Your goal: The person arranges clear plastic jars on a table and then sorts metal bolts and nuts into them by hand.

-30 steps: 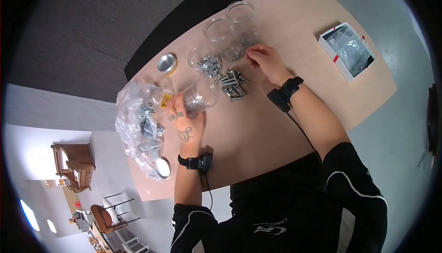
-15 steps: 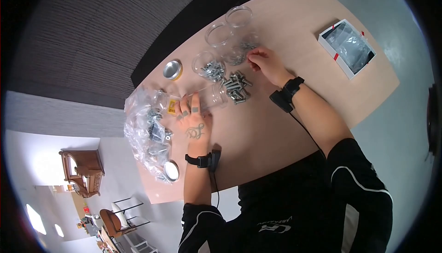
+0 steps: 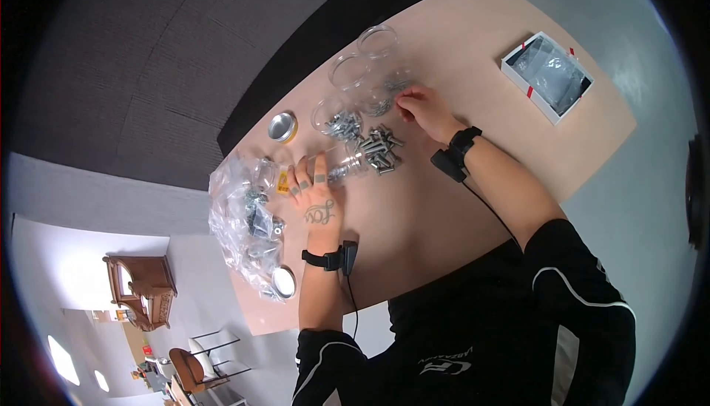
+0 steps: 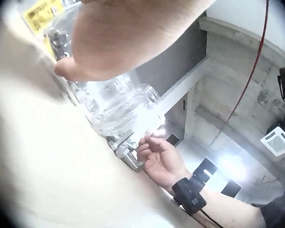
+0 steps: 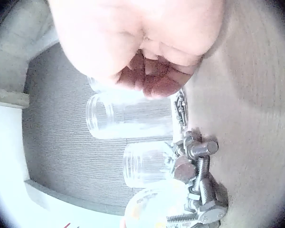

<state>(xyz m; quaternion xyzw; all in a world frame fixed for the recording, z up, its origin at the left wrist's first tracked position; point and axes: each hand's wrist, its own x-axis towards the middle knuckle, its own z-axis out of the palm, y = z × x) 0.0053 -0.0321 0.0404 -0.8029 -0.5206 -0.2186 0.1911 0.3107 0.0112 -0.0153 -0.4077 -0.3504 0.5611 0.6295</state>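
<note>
My left hand grips a clear plastic jar that lies over on its side, mouth towards a heap of large bolts. In the left wrist view, metal pieces show beside the hand. My right hand rests on its edge to the right of the heap, fingers loosely curled, and no held thing shows in the right wrist view. Beyond the heap stand a jar of medium bolts and jars of smaller screws.
A clear bag of hardware spreads at the left, near a jar with a yellow label. A metal tin stands at the back left and a round white-faced lid lies nearer me. A white box sits far right.
My left hand has turned the jar from a raised tilt down onto its side, its mouth now at the bolt heap. The right hand has stayed in place. The head view has shifted slightly.
</note>
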